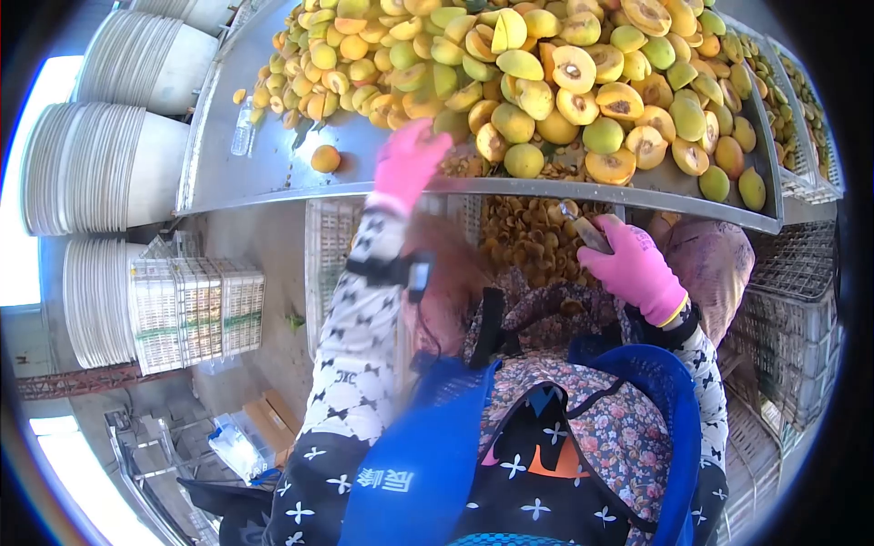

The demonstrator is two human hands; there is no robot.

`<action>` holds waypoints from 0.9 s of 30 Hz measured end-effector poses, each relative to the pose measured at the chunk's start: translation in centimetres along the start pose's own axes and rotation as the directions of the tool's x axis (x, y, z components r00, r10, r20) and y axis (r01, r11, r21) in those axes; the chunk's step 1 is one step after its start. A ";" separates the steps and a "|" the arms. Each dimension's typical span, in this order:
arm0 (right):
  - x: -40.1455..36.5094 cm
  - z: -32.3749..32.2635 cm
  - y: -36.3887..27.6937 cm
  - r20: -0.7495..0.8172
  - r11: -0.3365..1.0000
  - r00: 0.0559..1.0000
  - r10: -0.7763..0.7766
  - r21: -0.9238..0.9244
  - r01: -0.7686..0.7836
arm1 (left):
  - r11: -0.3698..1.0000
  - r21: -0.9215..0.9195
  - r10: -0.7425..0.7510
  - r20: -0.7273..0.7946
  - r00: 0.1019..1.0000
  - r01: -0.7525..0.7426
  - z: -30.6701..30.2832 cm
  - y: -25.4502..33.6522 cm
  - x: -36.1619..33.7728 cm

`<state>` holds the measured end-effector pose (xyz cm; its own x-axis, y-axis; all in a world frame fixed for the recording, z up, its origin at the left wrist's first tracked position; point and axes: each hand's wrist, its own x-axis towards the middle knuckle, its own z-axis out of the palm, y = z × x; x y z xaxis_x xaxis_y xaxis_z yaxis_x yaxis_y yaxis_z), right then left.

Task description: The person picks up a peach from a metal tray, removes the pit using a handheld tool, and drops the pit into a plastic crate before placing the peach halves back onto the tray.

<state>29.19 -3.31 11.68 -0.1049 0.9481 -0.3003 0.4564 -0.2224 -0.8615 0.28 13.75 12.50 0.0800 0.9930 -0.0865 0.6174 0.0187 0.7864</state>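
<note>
My left hand, in a pink glove, is over the front part of the metal table, beside the pile of yellow peaches. It is somewhat blurred; its fingers look apart and I see nothing in them. Many of the peaches are cut in half, some with the stone still showing. My right hand, also pink-gloved, is below the table's front edge, closed around the handle of a short pitting tool with a curved metal tip. Beneath that tip, a crate holds peach halves.
One loose peach and a clear plastic bottle are on the metal table. Stacked white tubs and white crates stand at left. More crates are stacked at right. A blue apron covers my lap.
</note>
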 end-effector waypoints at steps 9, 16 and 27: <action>-1.0 0.3 -0.8 -0.106 0.987 0.982 -0.158 -0.027 0.156 | 0.747 0.644 0.181 0.043 0.983 -0.165 3.6 -1.7 4.9; -1.0 1.8 -2.4 -0.232 0.890 0.864 -0.447 -0.015 0.457 | 0.384 -0.870 0.044 0.350 0.936 0.308 -1.0 2.2 -3.5; 0.3 2.5 -5.3 -0.181 0.662 0.757 -0.627 -0.637 0.395 | 0.579 -0.762 0.109 0.425 0.899 0.290 2.5 7.2 -10.4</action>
<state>24.54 -2.43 15.14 -0.2053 0.8988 0.3872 0.8237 0.3724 -0.4276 5.82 3.23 17.55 0.4713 0.8452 -0.2521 -0.2152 0.3874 0.8964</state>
